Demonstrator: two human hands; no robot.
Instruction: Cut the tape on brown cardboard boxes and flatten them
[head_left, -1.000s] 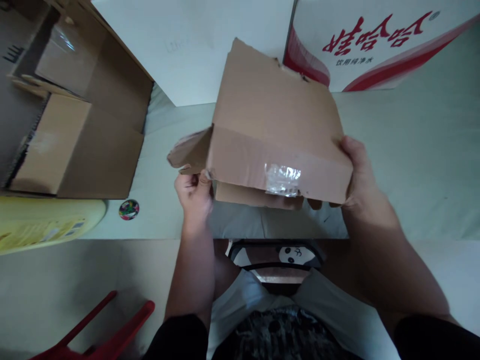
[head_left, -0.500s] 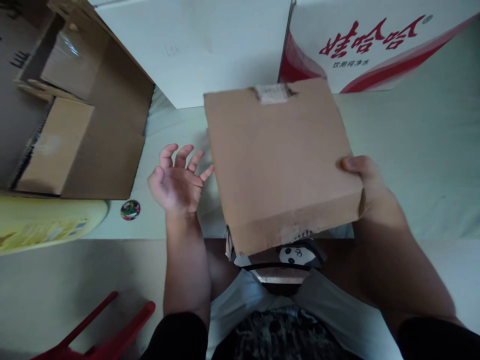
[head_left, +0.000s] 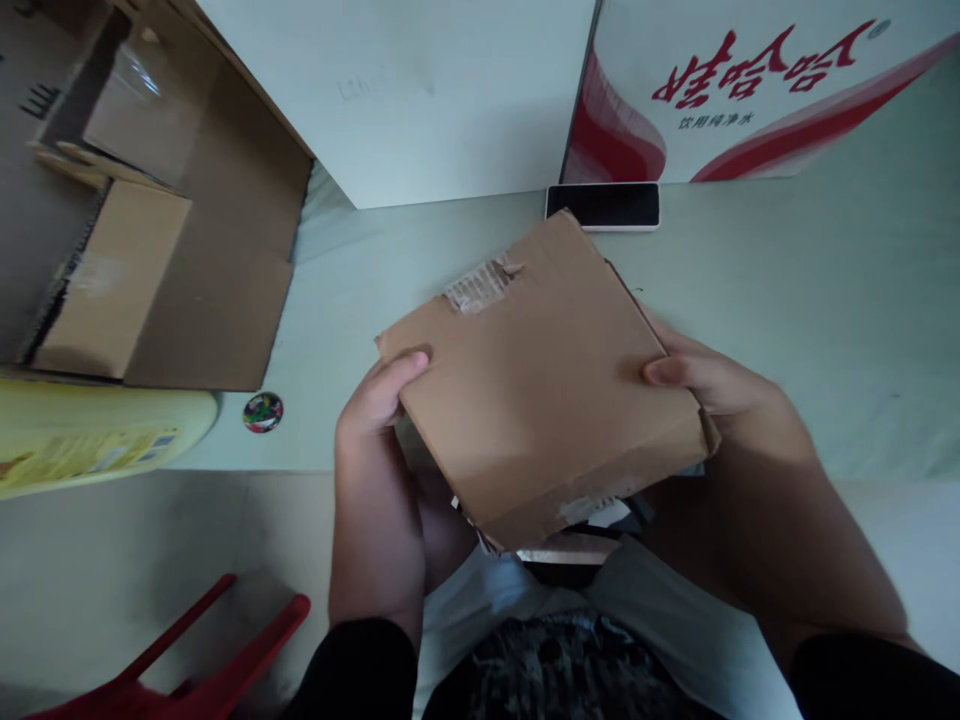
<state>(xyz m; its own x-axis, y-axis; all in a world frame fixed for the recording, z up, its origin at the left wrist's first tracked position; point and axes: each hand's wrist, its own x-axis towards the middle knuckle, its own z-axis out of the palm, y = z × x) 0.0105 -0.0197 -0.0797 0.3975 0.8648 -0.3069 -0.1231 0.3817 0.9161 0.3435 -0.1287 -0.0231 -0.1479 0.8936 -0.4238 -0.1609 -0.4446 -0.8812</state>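
A flat brown cardboard box point(head_left: 532, 370) is held tilted above the table's front edge and my lap. Torn tape with a printed label sits on its far edge, and more tape shows on its near side. My left hand point(head_left: 379, 395) grips the left corner, thumb on top and fingers hidden underneath. On the right side, my right hand point(head_left: 701, 375) clasps the edge with its thumb on the top face; its other fingers are out of sight below. Just beyond the box lies a dark-screened phone point(head_left: 604, 206), partly covered by the box's far corner.
White cartons point(head_left: 420, 100) with red lettering stand along the back. An open cardboard box point(head_left: 210, 240) is at the left, beside a yellow container point(head_left: 97, 435). A small round badge point(head_left: 262, 412) lies on the pale green cloth point(head_left: 810, 330). Below left is a red stool point(head_left: 202, 670).
My left hand has gone from open beside the box to gripping its left corner. The box has turned and come nearer to me, uncovering the phone behind it.
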